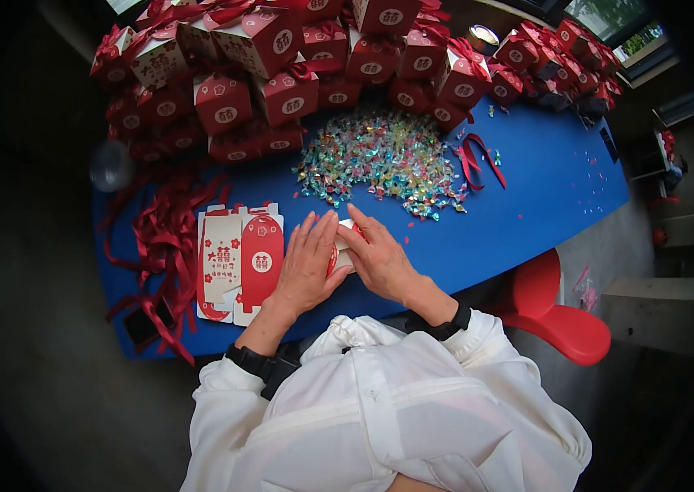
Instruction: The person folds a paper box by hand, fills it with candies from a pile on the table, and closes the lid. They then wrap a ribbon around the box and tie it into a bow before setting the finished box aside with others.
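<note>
Both hands, left hand (308, 258) and right hand (378, 256), press closed around a small red-and-white cardboard gift box (340, 246) on the blue tabletop (527, 197), just below the heap of shiny wrapped candies (384, 160). Folding well probably means creasing flaps squarely along the scores, beside the flat printed box blanks (240, 261).

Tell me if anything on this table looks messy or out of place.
Ribbons trail in a tangle off the table's left edge, and small red scraps dot its right side. The candy lies in a loose heap. Both hands press a flat box.
</note>
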`<move>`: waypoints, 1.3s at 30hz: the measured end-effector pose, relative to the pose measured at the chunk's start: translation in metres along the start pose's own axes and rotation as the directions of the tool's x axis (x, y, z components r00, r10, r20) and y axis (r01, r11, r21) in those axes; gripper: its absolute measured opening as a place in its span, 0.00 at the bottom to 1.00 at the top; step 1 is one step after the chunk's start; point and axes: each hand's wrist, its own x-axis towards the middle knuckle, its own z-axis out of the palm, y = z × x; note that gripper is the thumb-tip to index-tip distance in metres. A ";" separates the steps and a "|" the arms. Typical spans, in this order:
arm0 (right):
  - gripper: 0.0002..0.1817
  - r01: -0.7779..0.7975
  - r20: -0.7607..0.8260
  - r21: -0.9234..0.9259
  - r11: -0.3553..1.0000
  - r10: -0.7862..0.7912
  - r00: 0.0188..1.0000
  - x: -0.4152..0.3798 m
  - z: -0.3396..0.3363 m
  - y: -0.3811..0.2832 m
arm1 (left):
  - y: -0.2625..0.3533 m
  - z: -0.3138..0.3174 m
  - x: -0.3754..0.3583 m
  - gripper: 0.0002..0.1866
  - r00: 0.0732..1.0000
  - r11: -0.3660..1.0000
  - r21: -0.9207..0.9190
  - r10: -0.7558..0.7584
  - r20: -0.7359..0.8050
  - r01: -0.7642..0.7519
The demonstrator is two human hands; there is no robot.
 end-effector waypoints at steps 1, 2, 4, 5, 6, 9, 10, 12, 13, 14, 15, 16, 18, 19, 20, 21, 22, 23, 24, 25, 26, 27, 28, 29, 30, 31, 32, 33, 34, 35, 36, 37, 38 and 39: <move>0.31 0.001 -0.005 -0.001 1.000 -0.001 1.000 0.001 0.000 0.000 | 0.001 -0.001 0.000 0.46 1.000 1.000 0.003 0.004 -0.001 -0.004; 0.32 0.010 -0.054 0.066 0.998 -0.006 0.999 0.001 0.000 0.000 | 0.003 -0.002 0.000 0.46 1.000 0.999 0.015 -0.030 0.009 0.030; 0.33 0.019 -0.103 0.128 0.992 -0.006 0.995 -0.002 0.001 0.002 | 0.005 0.000 -0.001 0.46 0.998 0.998 0.022 -0.062 0.019 0.062; 0.34 0.053 -0.060 0.074 0.996 -0.049 0.997 -0.004 0.003 0.006 | 0.004 0.002 -0.001 0.46 0.997 0.995 0.081 -0.060 0.040 0.057; 0.36 0.089 -0.014 0.024 0.996 -0.089 0.996 -0.005 0.005 0.009 | 0.004 0.002 -0.001 0.46 0.996 0.989 0.140 -0.062 0.063 0.052; 0.38 0.051 0.047 0.012 0.999 -0.052 0.998 -0.006 0.006 0.009 | 0.004 -0.003 0.003 0.46 0.992 0.991 0.128 -0.053 0.114 0.038; 0.38 0.054 0.044 0.011 0.998 -0.055 0.998 -0.005 0.004 0.008 | 0.003 -0.004 0.004 0.46 0.992 0.991 0.131 -0.051 0.111 0.036; 0.41 -0.004 0.154 -0.001 1.000 0.004 0.988 -0.003 0.000 0.004 | 0.002 -0.005 0.005 0.47 0.990 0.992 0.119 -0.044 0.136 0.028; 0.41 -0.005 0.150 -0.004 1.000 0.005 0.989 -0.004 0.001 0.004 | 0.001 -0.005 0.006 0.47 0.990 0.993 0.120 -0.039 0.135 0.023; 0.41 -0.008 0.148 0.000 1.000 0.008 0.989 -0.005 0.003 0.005 | 0.001 -0.004 0.006 0.46 0.988 0.991 0.131 -0.050 0.148 0.030; 0.42 -0.012 0.148 0.003 1.000 0.012 0.989 -0.006 0.005 0.005 | 0.001 -0.003 0.005 0.46 0.985 0.989 0.140 -0.061 0.161 0.038; 0.42 -0.014 0.145 -0.002 1.000 0.014 0.989 -0.006 0.007 0.007 | 0.000 -0.001 0.004 0.46 0.985 0.990 0.138 -0.055 0.161 0.032; 0.40 -0.015 0.127 0.076 0.997 0.005 0.992 -0.006 0.008 0.012 | -0.002 0.002 0.003 0.45 0.987 0.994 0.098 -0.068 0.147 0.054; 0.40 -0.017 0.123 0.069 0.997 0.009 0.992 -0.007 0.006 0.015 | -0.002 0.002 0.004 0.45 0.988 0.994 0.095 -0.060 0.145 0.047; 0.37 0.001 0.081 0.151 0.989 -0.013 0.997 -0.006 0.003 0.019 | -0.001 0.002 0.005 0.45 0.987 0.994 0.096 -0.066 0.146 0.053; 0.34 0.023 0.040 0.232 0.972 -0.034 0.999 -0.006 -0.001 0.026 | 0.001 0.002 0.005 0.44 0.987 0.993 0.096 -0.075 0.145 0.061; 0.30 -0.089 -0.170 0.146 0.985 0.114 0.979 -0.003 -0.008 0.041 | 0.003 0.001 0.005 0.44 0.987 0.994 0.093 -0.071 0.144 0.058; 0.27 -0.215 -0.383 0.084 0.973 0.230 0.895 -0.001 -0.016 0.063 | 0.005 -0.002 0.005 0.44 0.985 0.993 0.092 -0.092 0.148 0.079; 0.26 -0.391 -0.487 -0.037 0.920 0.325 0.811 -0.004 -0.022 0.093 | 0.006 -0.003 0.005 0.44 0.981 0.991 0.091 -0.114 0.154 0.101; 0.24 -0.559 -0.595 -0.131 0.818 0.386 0.705 -0.008 -0.028 0.120 | 0.005 -0.003 0.003 0.44 0.982 0.991 0.091 -0.112 0.152 0.099; 0.24 -0.702 -0.604 -0.118 0.703 0.510 0.612 -0.010 -0.035 0.134 | 0.004 -0.002 0.002 0.42 0.987 0.994 0.066 -0.090 0.132 0.082; 0.24 -0.821 -0.611 -0.102 0.562 0.616 0.498 -0.013 -0.041 0.146 | 0.004 -0.002 0.002 0.41 0.991 0.997 0.041 -0.067 0.113 0.063; 0.24 -0.822 -0.615 -0.103 0.561 0.614 0.496 -0.016 -0.046 0.159 | 0.003 -0.002 0.001 0.41 0.992 0.998 0.039 -0.063 0.111 0.059; 0.25 -0.882 -0.555 -0.068 0.465 0.717 0.421 -0.020 -0.051 0.172 | 0.004 -0.003 0.000 0.40 0.995 0.999 -0.011 -0.044 0.093 0.045; 0.26 -0.931 -0.489 -0.042 0.364 0.805 0.336 -0.025 -0.053 0.184 | 0.003 -0.004 0.000 0.38 0.997 0.998 -0.058 -0.026 0.071 0.030; 0.26 -0.930 -0.493 -0.044 0.365 0.802 0.337 -0.032 -0.051 0.195 | 0.002 -0.004 -0.001 0.38 0.997 0.998 -0.061 -0.022 0.067 0.027; 0.26 -0.917 -0.472 0.026 0.399 0.813 0.340 -0.036 -0.050 0.207 | 0.000 -0.004 -0.002 0.38 0.998 0.995 -0.100 -0.020 0.053 0.026; 0.27 -0.898 -0.450 0.094 0.430 0.823 0.346 -0.033 -0.055 0.203 | -0.001 -0.004 -0.002 0.37 0.999 0.990 -0.141 -0.019 0.040 0.024; 0.26 -0.909 -0.488 0.078 0.409 0.811 0.323 -0.032 -0.057 0.198 | -0.002 -0.004 -0.003 0.37 0.999 0.990 -0.143 -0.016 0.029 0.020; 0.26 -0.907 -0.493 0.074 0.415 0.805 0.329 -0.030 -0.060 0.194 | -0.002 -0.005 -0.005 0.36 1.000 0.988 -0.156 -0.015 -0.008 0.013; 0.26 -0.779 -0.548 0.210 0.591 0.731 0.407 -0.028 -0.062 0.193 | -0.003 -0.005 -0.004 0.35 0.999 0.986 -0.167 -0.016 -0.044 0.009; 0.25 -0.606 -0.602 0.328 0.724 0.655 0.457 -0.027 -0.061 0.182 | -0.001 -0.007 -0.004 0.35 0.999 0.986 -0.167 -0.024 -0.039 0.017; 0.24 -0.470 -0.548 0.438 0.766 0.642 0.536 -0.026 -0.063 0.172 | 0.000 -0.011 -0.002 0.34 0.994 0.978 -0.207 -0.016 -0.110 -0.007; 0.24 -0.477 -0.536 0.449 0.755 0.655 0.532 -0.023 -0.068 0.144 | 0.002 -0.015 -0.001 0.33 0.984 0.970 -0.242 -0.012 -0.177 -0.032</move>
